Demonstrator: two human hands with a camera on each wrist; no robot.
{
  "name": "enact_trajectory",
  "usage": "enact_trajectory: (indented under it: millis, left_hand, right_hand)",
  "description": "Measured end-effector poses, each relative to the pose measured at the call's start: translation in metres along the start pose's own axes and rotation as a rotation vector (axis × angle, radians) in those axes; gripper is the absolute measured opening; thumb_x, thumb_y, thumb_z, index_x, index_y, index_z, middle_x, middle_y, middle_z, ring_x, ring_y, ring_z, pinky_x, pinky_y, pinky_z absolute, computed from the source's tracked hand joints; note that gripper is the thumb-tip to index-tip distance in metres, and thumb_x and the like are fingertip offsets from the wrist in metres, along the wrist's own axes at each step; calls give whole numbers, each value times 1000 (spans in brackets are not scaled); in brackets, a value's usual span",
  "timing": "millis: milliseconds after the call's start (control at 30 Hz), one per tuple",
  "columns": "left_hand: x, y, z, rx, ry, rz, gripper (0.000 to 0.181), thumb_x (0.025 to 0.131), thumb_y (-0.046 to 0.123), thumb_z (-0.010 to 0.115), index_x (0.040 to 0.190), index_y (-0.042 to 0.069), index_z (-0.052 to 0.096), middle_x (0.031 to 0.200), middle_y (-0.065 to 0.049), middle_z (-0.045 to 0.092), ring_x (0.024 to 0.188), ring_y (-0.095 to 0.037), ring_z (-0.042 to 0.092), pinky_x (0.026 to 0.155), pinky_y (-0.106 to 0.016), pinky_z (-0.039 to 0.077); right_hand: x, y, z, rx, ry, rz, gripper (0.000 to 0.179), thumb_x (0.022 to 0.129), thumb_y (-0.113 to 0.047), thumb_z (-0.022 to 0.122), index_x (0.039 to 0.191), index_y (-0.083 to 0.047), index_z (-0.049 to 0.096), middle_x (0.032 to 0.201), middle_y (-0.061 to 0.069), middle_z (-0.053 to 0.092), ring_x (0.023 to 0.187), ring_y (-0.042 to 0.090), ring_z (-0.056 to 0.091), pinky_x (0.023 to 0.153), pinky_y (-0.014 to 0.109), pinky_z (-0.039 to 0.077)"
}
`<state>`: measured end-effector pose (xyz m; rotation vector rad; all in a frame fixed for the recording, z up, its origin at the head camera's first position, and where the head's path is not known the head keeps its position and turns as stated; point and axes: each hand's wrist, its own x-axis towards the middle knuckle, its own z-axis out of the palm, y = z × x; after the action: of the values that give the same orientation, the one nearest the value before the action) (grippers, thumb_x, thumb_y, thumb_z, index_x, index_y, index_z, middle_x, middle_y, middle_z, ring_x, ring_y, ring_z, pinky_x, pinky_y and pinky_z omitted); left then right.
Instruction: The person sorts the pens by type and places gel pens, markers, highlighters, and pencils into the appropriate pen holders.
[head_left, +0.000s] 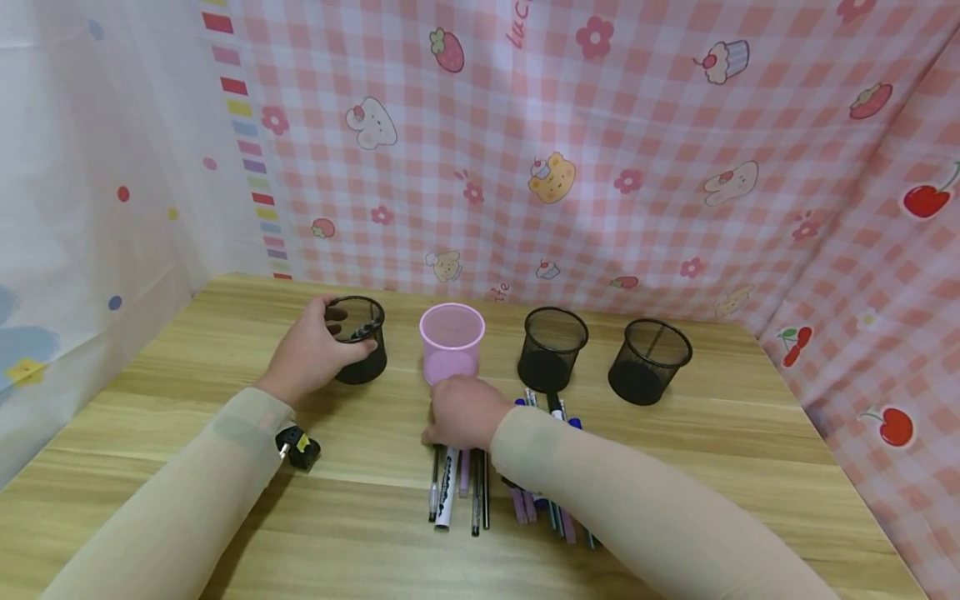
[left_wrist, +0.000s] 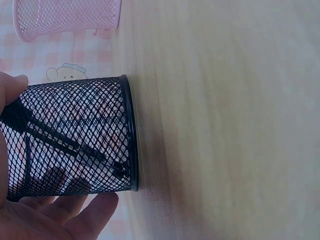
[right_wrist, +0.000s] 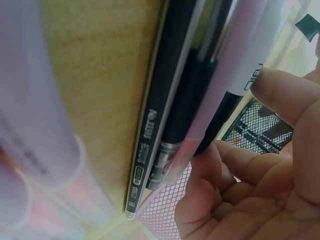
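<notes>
A black mesh pen holder (head_left: 363, 367) is gripped at its side and rim by my left hand (head_left: 311, 346), fingers behind it and the thumb across the front. Through its mesh a slim black pen (left_wrist: 75, 142) leans inside. My right hand (head_left: 468, 412) is bent down over a row of pens just in front of the pink mesh holder (head_left: 452, 354). Its thumb and forefinger pinch a white marker (right_wrist: 250, 55) with a black cap. Beside the marker lie a purple pen (head_left: 464, 473), a black gel pen (head_left: 476, 500) and a black pencil (right_wrist: 145, 155).
Two more black mesh holders, one right of the pink one (head_left: 553, 354) and one farther right (head_left: 649, 367), stand toward the back. Purple highlighters (head_left: 523, 506) and other pens lie under my right forearm. A checked pink curtain (head_left: 487, 167) hangs behind the wooden table (head_left: 360, 533).
</notes>
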<state>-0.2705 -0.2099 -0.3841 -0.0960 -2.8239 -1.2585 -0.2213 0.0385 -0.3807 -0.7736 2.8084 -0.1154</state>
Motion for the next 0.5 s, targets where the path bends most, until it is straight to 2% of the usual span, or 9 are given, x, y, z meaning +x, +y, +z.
enact_trajectory:
  millis: [367,500]
  left_hand:
    - [1,-1,1,15,8,5,107,88,50,81,163,2,21,156,-22,49,144,-43,49,117,-60,42]
    - [1,-1,1,22,10,6,107,88,49,81,163,1,21,156,-22,50,144,-44,50,117,-61,43]
  right_hand:
    - [3,-2,-1,46,-11,45,39,92,-39,81,68,-17,60,68,-4,64,63,12,60,72,30,56]
    - [4,-3,0,88,-11,98,37,90,-37,82,69,-16,60,70,-3,64,64,13,60,69,30,55]
